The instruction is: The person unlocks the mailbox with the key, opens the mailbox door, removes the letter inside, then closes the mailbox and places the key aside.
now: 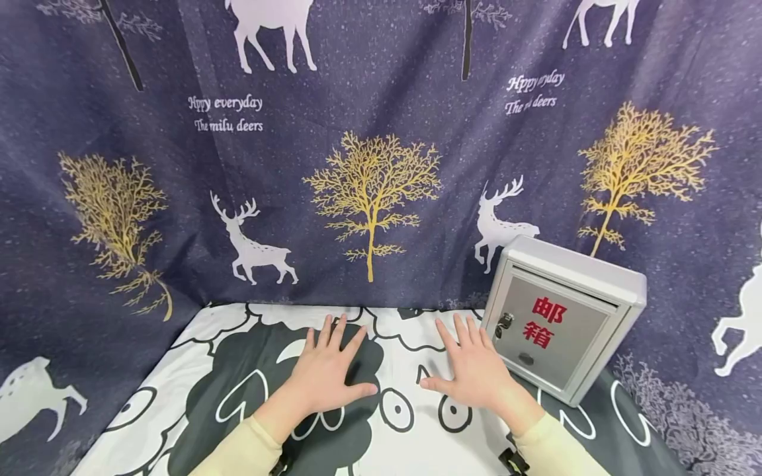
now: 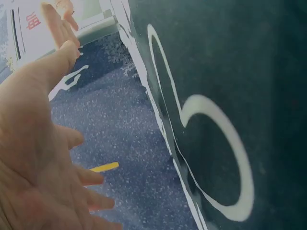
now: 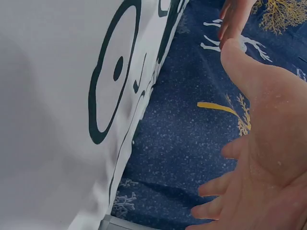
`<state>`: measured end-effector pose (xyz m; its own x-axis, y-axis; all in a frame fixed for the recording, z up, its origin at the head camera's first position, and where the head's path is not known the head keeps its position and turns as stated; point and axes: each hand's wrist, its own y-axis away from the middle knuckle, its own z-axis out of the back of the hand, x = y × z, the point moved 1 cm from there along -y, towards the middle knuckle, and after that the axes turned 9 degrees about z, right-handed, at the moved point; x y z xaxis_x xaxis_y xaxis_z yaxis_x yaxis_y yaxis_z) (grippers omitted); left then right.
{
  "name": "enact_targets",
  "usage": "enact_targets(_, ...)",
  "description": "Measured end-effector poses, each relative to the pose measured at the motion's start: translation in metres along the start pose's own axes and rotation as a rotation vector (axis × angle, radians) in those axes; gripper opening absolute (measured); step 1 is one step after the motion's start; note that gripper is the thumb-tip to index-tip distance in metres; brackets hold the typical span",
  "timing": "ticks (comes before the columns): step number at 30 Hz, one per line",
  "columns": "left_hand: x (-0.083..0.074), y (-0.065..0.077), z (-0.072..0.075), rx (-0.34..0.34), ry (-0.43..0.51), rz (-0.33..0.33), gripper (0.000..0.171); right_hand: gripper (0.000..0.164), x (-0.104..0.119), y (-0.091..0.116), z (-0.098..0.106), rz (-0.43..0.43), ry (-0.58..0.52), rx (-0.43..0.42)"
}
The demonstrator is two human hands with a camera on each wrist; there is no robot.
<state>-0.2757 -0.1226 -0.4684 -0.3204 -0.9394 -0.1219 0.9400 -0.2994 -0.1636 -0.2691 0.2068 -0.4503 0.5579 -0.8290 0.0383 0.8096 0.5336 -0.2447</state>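
In the head view my left hand (image 1: 326, 371) is spread palm down over the dark sheep print, holding nothing. My right hand (image 1: 473, 367) is spread the same way above the white part of the cloth, also with nothing in it. Just right of the right hand stands a silver-grey metal mailbox (image 1: 553, 324) with red Chinese characters on its front. Its small lock (image 1: 504, 324) with hanging keys sits on the door's left edge, near the right fingertips. In the left wrist view, the left palm (image 2: 38, 158) shows with fingers straight; the right wrist view shows the right palm (image 3: 273, 158).
The table is covered by a black-and-white cartoon sheep cloth (image 1: 405, 456). Behind it and at the sides hangs a dark blue curtain (image 1: 333, 99) printed with white deer and golden trees. The mailbox stands at the table's right side, close to the curtain.
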Motion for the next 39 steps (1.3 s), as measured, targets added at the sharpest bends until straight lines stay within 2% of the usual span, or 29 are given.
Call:
enact_targets(9,-0.013,-0.006,0.003,0.014,0.051,-0.043,0.11,0.118,-0.004,0.018,0.006,0.015,0.032,-0.09)
enact_targets(16,-0.025,-0.017,0.001,0.014,0.105,-0.095,0.111,0.118,-0.009,0.036,0.009,0.02,0.038,-0.131)
enact_targets(26,-0.039,-0.034,-0.002,0.032,0.197,-0.132,0.105,0.115,-0.013,0.063,0.016,0.048,0.033,-0.15)
enact_targets(32,-0.045,-0.046,-0.009,0.021,0.208,-0.142,0.109,0.113,-0.016,0.079,0.022,0.062,0.054,-0.183)
enact_targets(39,-0.056,-0.055,-0.01,0.052,0.266,-0.138,0.107,0.111,-0.022,0.096,0.027,0.023,0.027,-0.169)
